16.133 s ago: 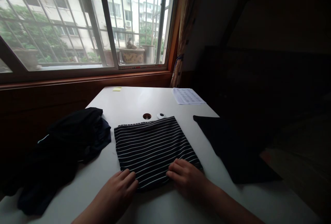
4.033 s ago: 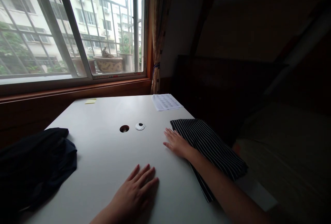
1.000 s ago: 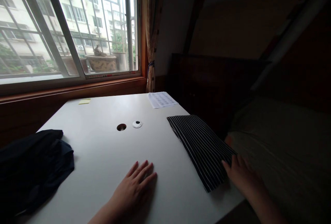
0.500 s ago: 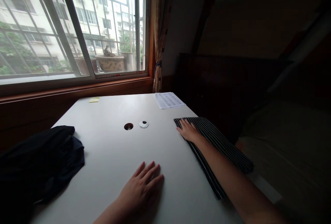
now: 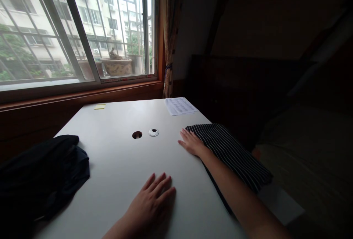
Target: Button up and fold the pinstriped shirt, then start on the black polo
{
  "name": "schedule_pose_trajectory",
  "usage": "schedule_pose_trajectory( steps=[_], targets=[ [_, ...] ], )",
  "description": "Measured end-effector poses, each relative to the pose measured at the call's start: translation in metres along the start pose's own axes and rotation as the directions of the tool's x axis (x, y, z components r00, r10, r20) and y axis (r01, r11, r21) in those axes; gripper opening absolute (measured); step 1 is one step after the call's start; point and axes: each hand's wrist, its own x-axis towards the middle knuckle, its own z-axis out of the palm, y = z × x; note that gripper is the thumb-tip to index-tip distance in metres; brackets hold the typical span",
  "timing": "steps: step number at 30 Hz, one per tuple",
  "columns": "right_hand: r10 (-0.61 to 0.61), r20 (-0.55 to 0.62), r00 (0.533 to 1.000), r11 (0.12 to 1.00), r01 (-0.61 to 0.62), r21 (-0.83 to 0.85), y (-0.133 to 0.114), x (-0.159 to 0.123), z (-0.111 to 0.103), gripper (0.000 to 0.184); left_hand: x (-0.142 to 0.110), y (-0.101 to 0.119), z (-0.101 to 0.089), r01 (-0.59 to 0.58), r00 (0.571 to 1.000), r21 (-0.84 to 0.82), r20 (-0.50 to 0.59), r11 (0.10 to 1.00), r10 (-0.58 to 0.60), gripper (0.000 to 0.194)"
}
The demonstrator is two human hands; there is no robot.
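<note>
My left hand (image 5: 151, 199) lies palm down on the white table (image 5: 116, 165), its fingers spread and nothing in them. At the table's right edge is a flat, dark striped cloth (image 5: 220, 136), part of it reaching past the edge. My right hand (image 5: 191, 141) rests with fingers outstretched at the near left edge of this cloth, partly over the white tabletop. The right forearm crosses the cloth and hides some of it.
A dark crumpled garment (image 5: 55, 169) covers the table's left side. Printed sheets (image 5: 181, 106) lie at the far right corner, yellow notes (image 5: 100, 106) at the far left. A round hole (image 5: 137, 135) and a white ring cover (image 5: 153, 132) sit mid-table. A window (image 5: 116, 29) stands behind.
My right hand has slid a little left, from on top of the striped cloth to its left edge. More of the cloth's striped surface shows. My left hand has stayed in place.
</note>
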Motion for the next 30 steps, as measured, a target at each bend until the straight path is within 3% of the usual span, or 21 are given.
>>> schedule_pose_trajectory(
  steps=[6, 10, 13, 17, 22, 26, 30],
  targets=[
    [-0.026, 0.012, 1.000, 0.999, 0.025, 0.041, -0.023, -0.010, 0.002, 0.079, 0.001, 0.000, -0.001, 0.001, 0.999, 0.017, 0.034, 1.000, -0.001, 0.054],
    [-0.085, 0.012, 0.996, 0.994, 0.084, 0.064, -0.029, -0.019, -0.014, 0.074, 0.000, 0.000, -0.001, -0.003, 1.000, 0.010, 0.024, 1.000, 0.002, 0.055],
    [-0.075, -0.053, 0.996, 0.995, 0.079, 0.069, -0.018, -0.022, -0.035, 0.070, 0.000, 0.000, -0.001, 0.007, 0.999, 0.001, 0.047, 1.000, -0.007, 0.055],
    [0.071, -0.137, 0.988, 0.996, -0.063, 0.058, 0.009, -0.026, -0.050, 0.071, 0.000, 0.000, -0.001, 0.006, 1.000, -0.022, 0.022, 1.000, -0.005, 0.056],
    [0.169, -0.086, 0.982, 0.985, -0.166, 0.036, 0.012, -0.047, -0.028, 0.074, 0.000, -0.001, 0.000, 0.002, 1.000, -0.019, 0.002, 1.000, -0.001, 0.055],
    [0.152, -0.086, 0.985, 0.988, -0.153, -0.006, -0.014, -0.073, -0.007, 0.070, 0.000, -0.002, 0.001, -0.006, 1.000, -0.016, 0.012, 1.000, 0.006, 0.055],
    [0.105, -0.091, 0.990, 0.994, -0.101, 0.048, -0.041, -0.095, 0.001, 0.065, 0.000, -0.002, 0.001, 0.003, 0.999, -0.003, 0.037, 1.000, -0.003, 0.055]
  ],
)
